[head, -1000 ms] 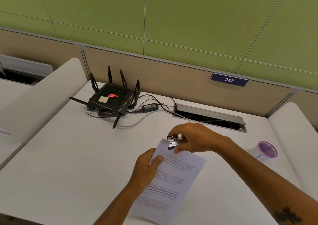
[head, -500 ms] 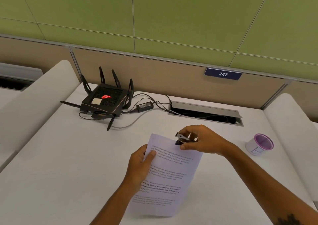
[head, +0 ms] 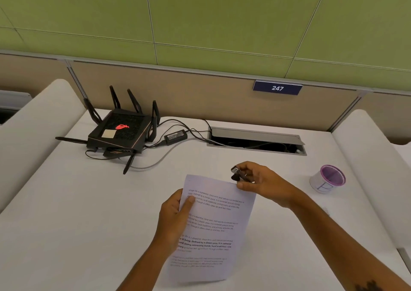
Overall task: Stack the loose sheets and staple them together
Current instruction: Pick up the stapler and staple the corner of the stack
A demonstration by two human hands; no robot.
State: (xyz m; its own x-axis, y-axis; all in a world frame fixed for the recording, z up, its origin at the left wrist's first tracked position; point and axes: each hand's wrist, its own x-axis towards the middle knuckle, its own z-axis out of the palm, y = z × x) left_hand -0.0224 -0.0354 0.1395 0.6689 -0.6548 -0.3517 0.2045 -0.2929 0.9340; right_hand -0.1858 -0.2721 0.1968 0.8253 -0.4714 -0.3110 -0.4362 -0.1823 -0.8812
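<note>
The stacked sheets [head: 213, 226], white with printed text, are held above the white desk [head: 73, 224] in front of me. My left hand [head: 175, 219] pinches their left edge, thumb on top. My right hand [head: 264, 184] grips a small dark and silver stapler [head: 239, 174] just past the sheets' upper right corner. The stapler's mouth points left. Whether a staple sits in the paper is too small to tell.
A black router [head: 120, 133] with several antennas, a power brick [head: 176, 136] and cables sit at the back left. An open cable tray [head: 255, 140] is set in the desk behind the hands. A white cup with a purple rim [head: 329, 179] stands at the right.
The stapler has moved right along the sheets' top edge, from over the upper left part to just beyond the upper right corner. The left hand keeps its grip.
</note>
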